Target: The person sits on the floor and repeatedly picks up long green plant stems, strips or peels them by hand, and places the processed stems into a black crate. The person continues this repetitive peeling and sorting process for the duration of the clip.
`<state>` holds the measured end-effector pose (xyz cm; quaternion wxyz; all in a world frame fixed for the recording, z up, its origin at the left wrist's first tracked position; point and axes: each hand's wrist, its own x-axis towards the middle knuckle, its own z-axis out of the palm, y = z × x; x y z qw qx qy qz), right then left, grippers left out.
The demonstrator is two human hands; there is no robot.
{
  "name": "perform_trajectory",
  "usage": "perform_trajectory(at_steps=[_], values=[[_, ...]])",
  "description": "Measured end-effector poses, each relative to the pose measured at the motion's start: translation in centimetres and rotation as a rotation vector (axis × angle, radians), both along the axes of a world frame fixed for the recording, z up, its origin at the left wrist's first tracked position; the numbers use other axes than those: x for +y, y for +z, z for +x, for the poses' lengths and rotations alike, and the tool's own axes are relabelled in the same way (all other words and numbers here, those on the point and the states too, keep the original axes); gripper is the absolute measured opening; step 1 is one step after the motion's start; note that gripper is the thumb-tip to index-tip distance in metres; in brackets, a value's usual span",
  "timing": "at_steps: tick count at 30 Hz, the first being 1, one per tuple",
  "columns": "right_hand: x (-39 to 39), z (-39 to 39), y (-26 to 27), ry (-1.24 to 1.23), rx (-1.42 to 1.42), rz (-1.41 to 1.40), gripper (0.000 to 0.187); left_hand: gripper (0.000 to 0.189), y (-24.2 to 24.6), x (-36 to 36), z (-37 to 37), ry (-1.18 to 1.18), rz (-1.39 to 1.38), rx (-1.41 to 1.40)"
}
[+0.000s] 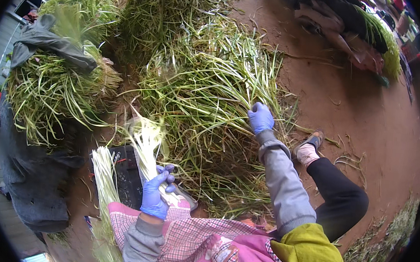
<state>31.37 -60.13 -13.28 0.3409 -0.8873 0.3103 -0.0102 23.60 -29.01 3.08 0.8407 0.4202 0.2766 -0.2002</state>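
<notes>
My left hand (pixel 155 193), in a blue-violet glove, is closed around a bundle of pale, cleaned stalks (pixel 147 153). Their upper ends fan out and look blurred. Reaching forward, my gloved right hand (pixel 261 118) has its fingers curled on some green and white stalks (pixel 248 97) at the near right side of a large heap of leafy stalks (pixel 203 119). The fingertips are hidden behind the back of that hand. Beside my left hand, a longer bunch of white stalks (pixel 105 170) leans along a black plastic crate (pixel 129 176).
Leafy bundles (pixel 55 95) stand at the left, with a dark grey cloth (pixel 49 46) draped over them. Grey fabric (pixel 36 187) hangs below. Another stack under cloths (pixel 338 30) is at the upper right. My shod foot (pixel 310 141) rests on the brown floor (pixel 392 147), right of the heap.
</notes>
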Motion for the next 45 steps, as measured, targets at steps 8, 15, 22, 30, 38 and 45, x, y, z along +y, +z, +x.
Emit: perform_trajectory(at_steps=[8, 15, 22, 30, 38, 45], values=[[6.5, -10.7, 9.2, 0.205, -0.283, 1.264, 0.02, 0.02, 0.0, -3.4, -2.6, -0.212, 0.108, -0.038], [13.6, -16.0, 12.6, 0.283, -0.08, 1.254, 0.018, 0.015, -1.2, -3.0, -4.1, -0.323, 0.445, -0.208], [17.3, -14.4, 10.9, 0.079, -0.498, 1.758, 0.023, 0.017, 0.2, -0.9, -4.0, -0.056, 0.352, -0.253], [7.8, -22.5, 7.6, 0.543, 0.293, 0.492, 0.031, 0.017, 3.9, 9.5, 0.3, 0.369, 0.381, -0.372], [20.9, -15.6, 11.8, 0.369, -0.372, 1.148, 0.028, 0.012, 0.2, 2.4, -3.7, -0.167, 0.507, -0.321], [12.7, -14.7, 9.6, -0.478, -0.782, 1.571, 0.011, 0.013, -1.3, 2.9, -2.5, -0.147, 0.311, -0.185]])
